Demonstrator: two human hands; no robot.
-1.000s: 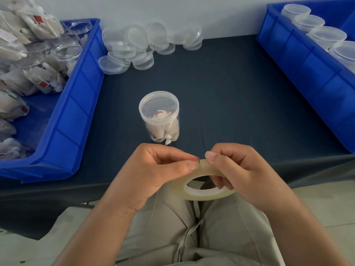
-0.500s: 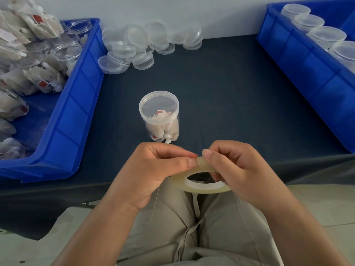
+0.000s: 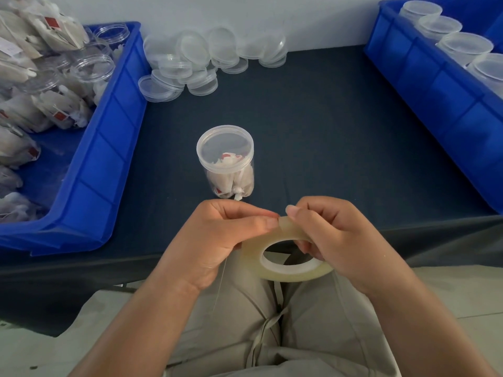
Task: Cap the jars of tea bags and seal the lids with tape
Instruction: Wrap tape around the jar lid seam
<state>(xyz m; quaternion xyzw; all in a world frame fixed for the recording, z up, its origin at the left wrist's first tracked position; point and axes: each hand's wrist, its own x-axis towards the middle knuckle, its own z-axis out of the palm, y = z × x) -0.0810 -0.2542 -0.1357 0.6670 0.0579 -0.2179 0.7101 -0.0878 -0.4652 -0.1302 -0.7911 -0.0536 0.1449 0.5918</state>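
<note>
Tape roll (image 3: pixel 288 257) sits tilted over your lap — your right hand (image 3: pixel 337 240) curls through its core, gripping it, while your left hand (image 3: pixel 217 238) pinches at its top edge. Beyond, the capped jar (image 3: pixel 226 161) stands upright on the table (image 3: pixel 326 137).

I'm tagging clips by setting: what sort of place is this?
Probably a small hand-packing bench: a blue bin heaped with tea bags, loose lids piled by the wall, and a tape roll in use.
</note>
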